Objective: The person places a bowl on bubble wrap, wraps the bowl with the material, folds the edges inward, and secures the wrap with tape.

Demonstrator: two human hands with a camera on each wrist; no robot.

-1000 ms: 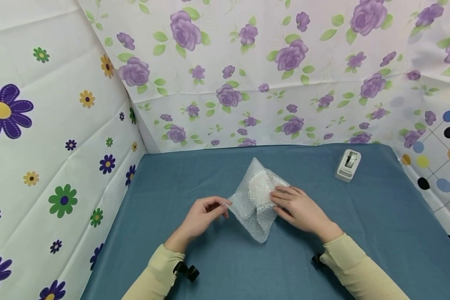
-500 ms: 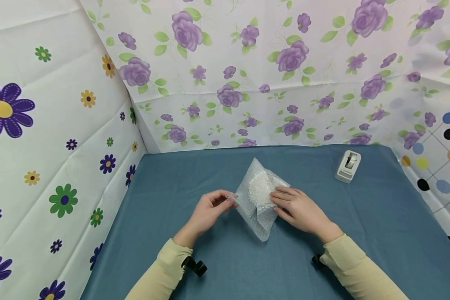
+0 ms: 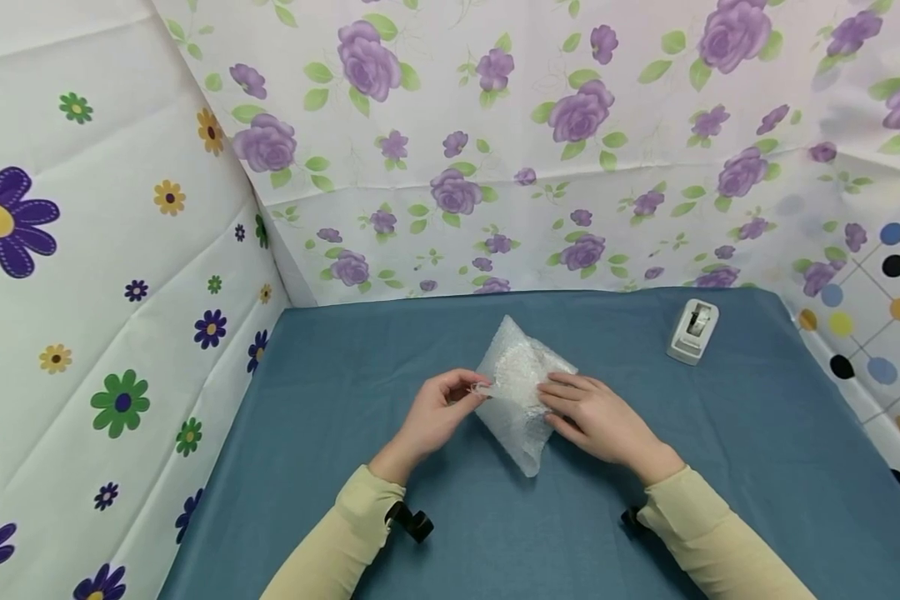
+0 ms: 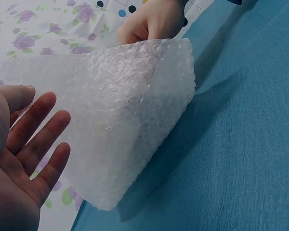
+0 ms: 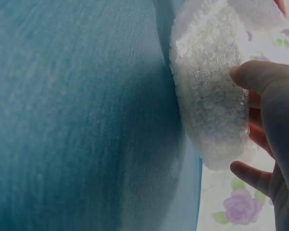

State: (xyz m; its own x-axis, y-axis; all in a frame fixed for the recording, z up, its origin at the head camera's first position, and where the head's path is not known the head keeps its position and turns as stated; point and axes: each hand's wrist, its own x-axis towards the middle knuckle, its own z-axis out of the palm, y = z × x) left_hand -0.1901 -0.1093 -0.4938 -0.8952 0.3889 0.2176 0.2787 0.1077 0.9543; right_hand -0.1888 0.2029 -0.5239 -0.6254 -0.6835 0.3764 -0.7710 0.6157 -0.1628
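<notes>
A bundle of clear bubble wrap (image 3: 516, 358) lies near the middle of the blue-covered table; whatever is inside it cannot be made out. My left hand (image 3: 438, 408) pinches a corner of the wrap between thumb and forefinger, pulled over the bundle from the left. In the left wrist view the lifted sheet of bubble wrap (image 4: 135, 106) stretches away from the left hand (image 4: 24, 149), whose other fingers are spread. My right hand (image 3: 596, 417) rests on the bundle's right side with fairly straight fingers. The right wrist view has the thumb of the right hand (image 5: 274, 125) touching the wrap (image 5: 212, 91).
A white tape dispenser (image 3: 693, 332) stands at the back right of the blue cloth (image 3: 345, 358). Flowered sheets hang behind (image 3: 420, 150) the table and on its left. A dotted sheet (image 3: 870, 333) borders the right side.
My left hand has moved right and slightly up, bringing the pinched corner of bubble wrap over the bundle. My right hand has stayed in place on the bundle.
</notes>
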